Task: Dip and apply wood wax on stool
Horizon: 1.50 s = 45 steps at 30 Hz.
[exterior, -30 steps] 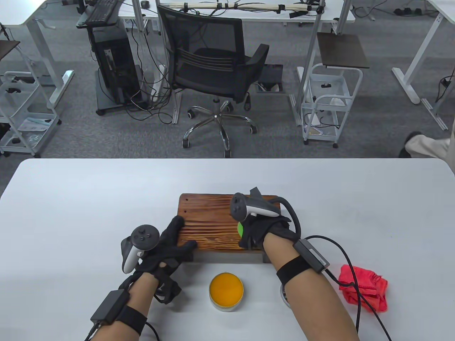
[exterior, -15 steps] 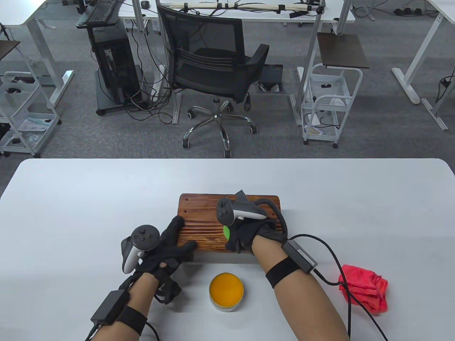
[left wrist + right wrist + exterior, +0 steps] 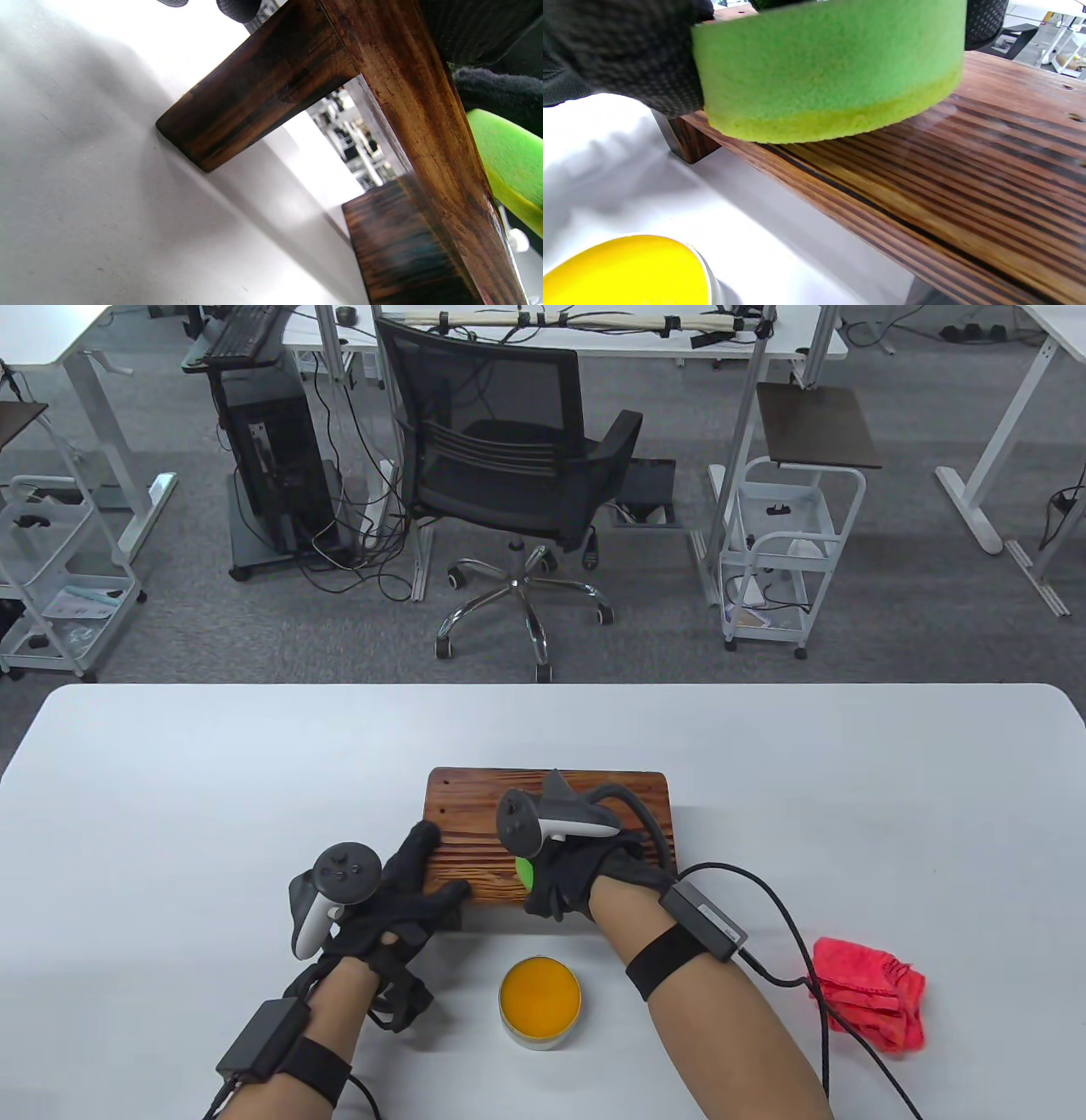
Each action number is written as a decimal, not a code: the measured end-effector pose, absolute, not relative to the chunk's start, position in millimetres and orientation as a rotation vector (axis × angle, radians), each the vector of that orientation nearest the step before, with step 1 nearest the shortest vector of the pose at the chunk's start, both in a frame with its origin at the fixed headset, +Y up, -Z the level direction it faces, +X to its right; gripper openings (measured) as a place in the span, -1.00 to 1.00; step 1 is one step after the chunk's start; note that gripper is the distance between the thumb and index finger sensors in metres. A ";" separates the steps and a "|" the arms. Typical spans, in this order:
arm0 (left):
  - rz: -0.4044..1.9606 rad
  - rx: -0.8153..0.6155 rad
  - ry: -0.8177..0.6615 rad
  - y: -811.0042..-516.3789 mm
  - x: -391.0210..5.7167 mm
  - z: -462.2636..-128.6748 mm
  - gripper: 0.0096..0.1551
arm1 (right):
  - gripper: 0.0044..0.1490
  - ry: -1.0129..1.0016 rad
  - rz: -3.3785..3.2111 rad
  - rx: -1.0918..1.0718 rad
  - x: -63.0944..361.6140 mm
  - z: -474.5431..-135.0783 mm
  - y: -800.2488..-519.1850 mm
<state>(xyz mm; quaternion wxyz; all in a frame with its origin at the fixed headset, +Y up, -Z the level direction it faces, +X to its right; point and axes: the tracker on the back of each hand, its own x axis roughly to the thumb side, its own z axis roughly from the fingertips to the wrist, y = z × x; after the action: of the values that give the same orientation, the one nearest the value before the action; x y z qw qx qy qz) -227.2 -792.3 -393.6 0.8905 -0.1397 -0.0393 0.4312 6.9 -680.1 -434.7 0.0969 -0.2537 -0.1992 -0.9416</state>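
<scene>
Stool point(image 3: 551, 831) at lower centre of table view, standing on white table point(image 3: 212, 780), seat top ribbed and reddish-brown. Left hand point(image 3: 399, 891) spread, fingers splayed over stool's lower-left corner, gripping the edge there. Right hand point(image 3: 585, 869) just right of it on the near edge of the seat, holding green sponge point(image 3: 525, 872); only a sliver of green visible from above, under the tracker. Right wrist view fills that gap: sponge point(image 3: 827, 67) across top of frame, green body with yellower bottom layer, flat face down on the seat planks point(image 3: 967, 178), gloved fingers point(image 3: 628, 59) clamped on its left side. Open wax tin point(image 3: 540, 1001) near bottom centre of table view, apart from stool, orange wax showing; same tin point(image 3: 628, 271) at lower left of right wrist view. Left wrist view alone shows underside: stool leg point(image 3: 254, 97) standing on table, apron running to lower right, sponge point(image 3: 509, 165) peeking at right edge. Red cloth point(image 3: 870, 993) crumpled at lower right of table view, well apart from stool, seen in no wrist view.
</scene>
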 end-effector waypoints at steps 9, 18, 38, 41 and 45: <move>0.895 -0.290 -0.081 -792.6 -227.3 -393.6 0.29 | 0.31 -0.578 -2.784 -0.788 -14.5 -432.3 -681.7; 0.895 -0.290 -0.080 -792.6 -227.2 -393.6 0.29 | 0.30 -0.579 -2.816 -0.712 -22.9 -441.7 -681.7; 0.898 -0.291 -0.080 -793.1 -227.3 -393.4 0.29 | 0.32 -0.633 -2.789 -0.763 -34.8 -449.2 -679.5; 0.900 -0.292 -0.080 -793.2 -227.4 -393.3 0.29 | 0.33 -0.617 -2.802 -0.757 -46.8 -453.4 -681.4; 0.899 -0.293 -0.081 -793.2 -227.7 -393.4 0.29 | 0.35 -0.620 -2.759 -0.856 -49.8 -446.6 -681.3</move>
<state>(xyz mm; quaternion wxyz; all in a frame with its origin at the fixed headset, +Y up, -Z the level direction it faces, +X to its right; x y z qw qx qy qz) -227.7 -793.2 -393.4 0.8895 -0.1412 -0.0390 0.4327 -49.8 -681.3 -446.6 0.0933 -0.2884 -0.2089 -0.9298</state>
